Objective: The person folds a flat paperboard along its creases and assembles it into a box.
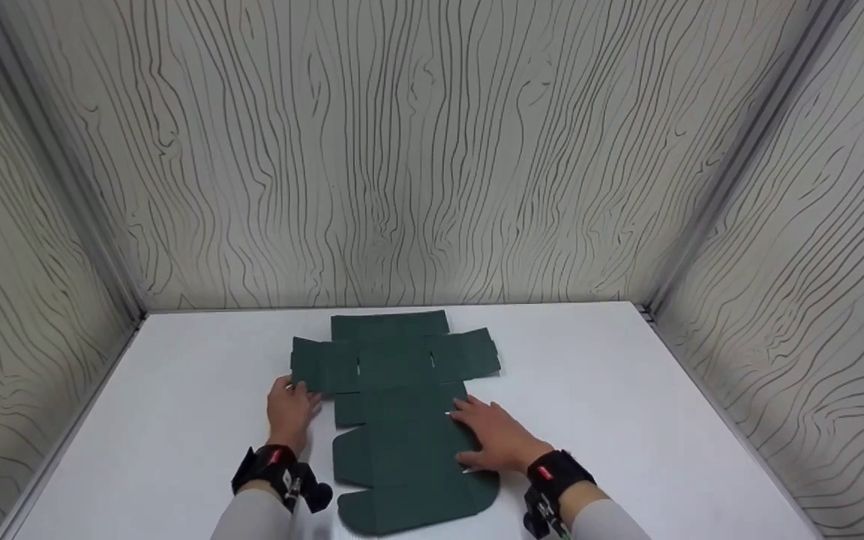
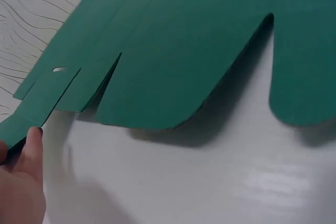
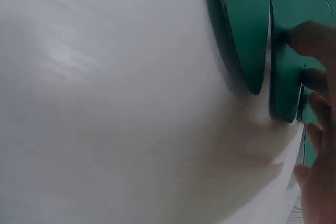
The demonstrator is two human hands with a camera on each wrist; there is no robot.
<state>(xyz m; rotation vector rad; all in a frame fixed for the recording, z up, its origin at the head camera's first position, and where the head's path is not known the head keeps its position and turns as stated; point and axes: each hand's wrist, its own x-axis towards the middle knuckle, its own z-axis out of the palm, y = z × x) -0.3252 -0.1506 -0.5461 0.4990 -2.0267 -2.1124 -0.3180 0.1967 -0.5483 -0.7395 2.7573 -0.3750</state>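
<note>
A dark green flat cardboard box blank (image 1: 409, 435), with creases, slots and side flaps, lies unfolded on the white table. My left hand (image 1: 293, 412) pinches the near edge of its far left flap; in the left wrist view a fingertip (image 2: 34, 136) shows against that edge. Along the right side, my right hand (image 1: 496, 435) rests with spread fingers on the side flaps and covers part of them. The right wrist view shows those fingers (image 3: 310, 38) touching the green board. Rounded flaps at the near end stand slightly off the table in the left wrist view.
The white table (image 1: 627, 420) stretches out on both sides of the cardboard. Wood-grain patterned panels (image 1: 387, 150) rise at the back, left and right. Each wrist wears a black strap (image 1: 271, 465) with a small camera.
</note>
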